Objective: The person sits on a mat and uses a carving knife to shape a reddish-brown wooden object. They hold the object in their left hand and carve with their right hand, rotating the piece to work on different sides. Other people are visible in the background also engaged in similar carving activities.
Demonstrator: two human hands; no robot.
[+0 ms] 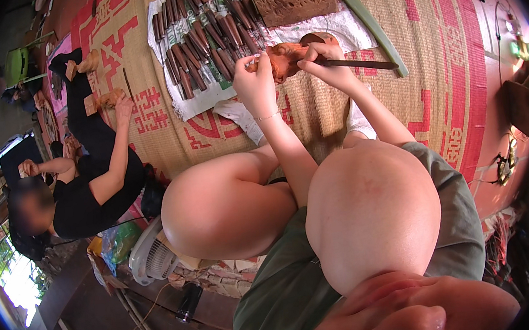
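My left hand is closed around the near left side of an orange-brown carved wooden figure. The fine shape of the figure is partly covered by my fingers. On its other side, my right hand grips a slim dark carving tool, whose long end points out to the right. The tool's working tip is hidden behind my fingers and the wood. Just beyond the figure, a rounded brown wooden piece shows; whether it belongs to the carving I cannot tell.
Several wooden-handled carving tools lie in rows on a white cloth sack. Beside them sit a brown block and a curved green strip. A patterned straw mat lies underneath. At left, another person holds a wooden carving.
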